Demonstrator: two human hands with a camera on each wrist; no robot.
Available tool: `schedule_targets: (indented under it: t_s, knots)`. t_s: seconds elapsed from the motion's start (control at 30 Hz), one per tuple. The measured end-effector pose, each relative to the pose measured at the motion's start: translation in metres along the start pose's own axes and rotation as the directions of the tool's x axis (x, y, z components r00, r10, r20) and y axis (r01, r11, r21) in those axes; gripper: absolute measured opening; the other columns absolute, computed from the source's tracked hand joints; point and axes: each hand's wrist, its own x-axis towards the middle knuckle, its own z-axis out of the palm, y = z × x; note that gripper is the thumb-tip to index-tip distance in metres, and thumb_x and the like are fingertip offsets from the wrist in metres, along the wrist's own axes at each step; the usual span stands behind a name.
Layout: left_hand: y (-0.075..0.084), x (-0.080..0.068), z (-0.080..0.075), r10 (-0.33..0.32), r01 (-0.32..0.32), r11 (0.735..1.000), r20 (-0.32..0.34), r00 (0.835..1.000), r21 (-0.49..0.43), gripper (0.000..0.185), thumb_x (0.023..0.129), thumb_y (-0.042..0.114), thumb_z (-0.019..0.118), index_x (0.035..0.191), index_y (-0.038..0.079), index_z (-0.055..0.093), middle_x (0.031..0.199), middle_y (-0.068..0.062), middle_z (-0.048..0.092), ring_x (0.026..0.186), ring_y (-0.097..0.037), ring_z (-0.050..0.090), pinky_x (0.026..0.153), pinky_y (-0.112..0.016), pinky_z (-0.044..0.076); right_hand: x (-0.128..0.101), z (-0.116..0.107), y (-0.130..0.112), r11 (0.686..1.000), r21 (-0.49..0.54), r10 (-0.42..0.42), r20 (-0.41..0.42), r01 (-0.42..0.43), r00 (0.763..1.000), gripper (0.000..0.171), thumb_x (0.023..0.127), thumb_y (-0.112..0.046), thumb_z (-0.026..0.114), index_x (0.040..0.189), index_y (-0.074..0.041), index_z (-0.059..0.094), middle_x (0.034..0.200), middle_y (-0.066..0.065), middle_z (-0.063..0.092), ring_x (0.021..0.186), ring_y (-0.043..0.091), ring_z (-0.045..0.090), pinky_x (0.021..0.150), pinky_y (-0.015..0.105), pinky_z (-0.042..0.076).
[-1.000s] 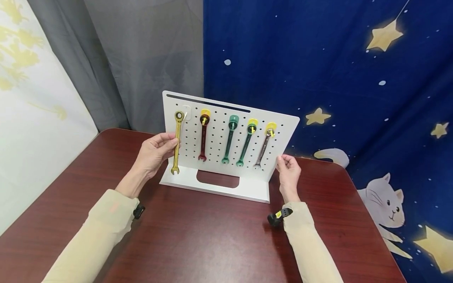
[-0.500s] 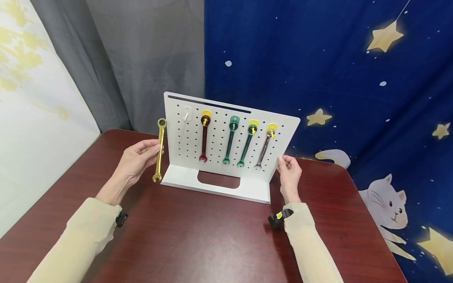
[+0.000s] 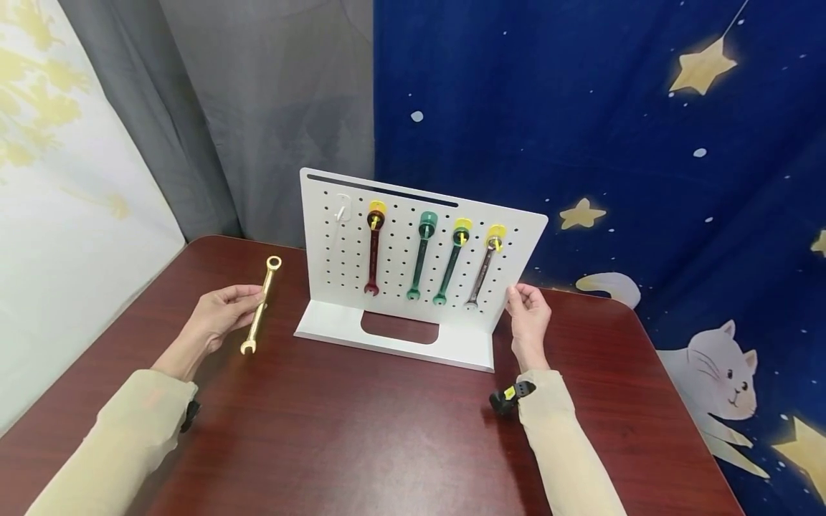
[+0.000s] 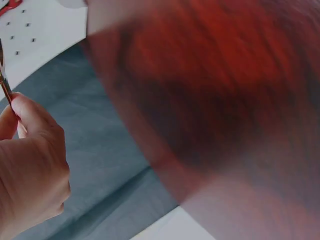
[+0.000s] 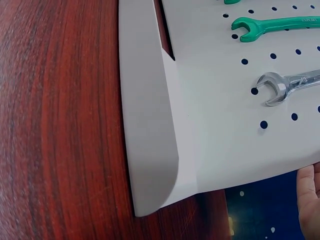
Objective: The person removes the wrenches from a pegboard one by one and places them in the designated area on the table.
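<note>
My left hand (image 3: 226, 315) pinches a gold wrench (image 3: 260, 307) by its shaft, left of the white pegboard stand (image 3: 393, 272) and apart from it. The wrench tilts, ring end up and open end down. At the board's right edge, my right hand (image 3: 529, 315) grips the edge between thumb and fingers. On the board hang a red wrench (image 3: 373, 251), two green wrenches (image 3: 419, 261) and a silver wrench (image 3: 480, 272), each from a hook. A white hook (image 3: 342, 209) at the upper left bears nothing. In the left wrist view, the left hand (image 4: 35, 155) hides part of the wrench.
The stand rests on a dark red wooden table (image 3: 387, 430). Behind it hang a grey curtain (image 3: 271, 107) and a blue star-patterned curtain (image 3: 516, 93). A pale wall hanging (image 3: 64, 179) is at the left.
My left hand has moved the gold wrench left and down, away from the white hook and the board. The right hand has stayed at the board's edge.
</note>
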Motion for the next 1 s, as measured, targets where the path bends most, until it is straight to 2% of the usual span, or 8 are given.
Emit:
schedule_targets:
  t_s: [0.17, 0.27, 0.4, 0.5, 0.7, 1.0]
  knots:
    - [-0.01, 0.005, -0.006, -0.022, 0.029, 0.988, -0.046, 0.999, 0.15, 0.014, 0.088, 0.015, 0.066, 0.082, 0.027, 0.067, 0.073, 0.017, 0.066, 0.065, 0.005, 0.061, 0.061, -0.013, 0.053, -0.001, 0.0, 0.0, 1.0, 0.008, 0.006, -0.001, -0.006, 1.0, 0.01, 0.09, -0.011, 0.064, 0.094, -0.004, 0.06, 0.073, -0.01, 0.058, 0.066, 0.005, 0.053, 0.065, 0.016, 0.052]
    - [-0.015, 0.007, -0.008, -0.028, 0.048, 0.965, -0.079, 0.996, 0.258, 0.002, 0.089, 0.019, 0.066, 0.089, 0.019, 0.068, 0.07, 0.019, 0.063, 0.063, 0.006, 0.059, 0.059, -0.013, 0.053, -0.001, 0.0, 0.0, 1.0, 0.013, 0.009, 0.001, -0.009, 1.0, 0.01, 0.089, -0.012, 0.064, 0.094, -0.003, 0.06, 0.073, -0.009, 0.058, 0.067, 0.006, 0.053, 0.068, 0.019, 0.053]
    - [-0.023, 0.01, -0.01, -0.021, 0.065, 0.912, -0.114, 0.993, 0.405, 0.032, 0.089, 0.023, 0.065, 0.108, -0.002, 0.063, 0.069, 0.018, 0.062, 0.062, 0.007, 0.059, 0.059, -0.015, 0.053, -0.001, 0.0, 0.001, 1.0, 0.022, 0.003, 0.0, -0.003, 1.0, 0.016, 0.089, -0.012, 0.065, 0.097, 0.002, 0.06, 0.074, -0.008, 0.059, 0.068, 0.009, 0.054, 0.067, 0.018, 0.053]
    - [-0.026, 0.012, -0.01, -0.012, 0.077, 0.873, -0.138, 0.99, 0.481, 0.04, 0.09, 0.024, 0.064, 0.114, -0.008, 0.06, 0.07, 0.016, 0.063, 0.063, 0.007, 0.059, 0.06, -0.016, 0.054, -0.001, 0.0, 0.0, 1.0, 0.015, 0.001, -0.001, -0.001, 1.0, 0.019, 0.089, -0.012, 0.065, 0.099, 0.003, 0.06, 0.074, -0.008, 0.059, 0.07, 0.013, 0.056, 0.067, 0.018, 0.053]
    - [-0.03, 0.014, -0.012, -0.006, 0.098, 0.83, -0.167, 0.986, 0.55, 0.036, 0.09, 0.023, 0.064, 0.11, -0.007, 0.063, 0.074, 0.01, 0.066, 0.063, 0.007, 0.059, 0.06, -0.018, 0.055, 0.0, 0.0, 0.0, 1.0, -0.023, 0.001, 0.001, -0.001, 1.0, 0.01, 0.09, -0.013, 0.064, 0.095, -0.005, 0.061, 0.075, -0.008, 0.058, 0.074, 0.014, 0.056, 0.076, 0.028, 0.055]
    - [-0.03, 0.016, -0.011, -0.008, 0.114, 0.796, -0.177, 0.984, 0.595, 0.029, 0.089, 0.017, 0.063, 0.104, -0.007, 0.065, 0.075, 0.003, 0.067, 0.064, 0.001, 0.061, 0.06, -0.021, 0.056, 0.001, -0.001, 0.001, 1.0, -0.019, 0.01, 0.007, -0.01, 1.0, 0.012, 0.09, -0.014, 0.064, 0.096, -0.005, 0.061, 0.075, -0.008, 0.059, 0.074, 0.015, 0.056, 0.073, 0.024, 0.055]
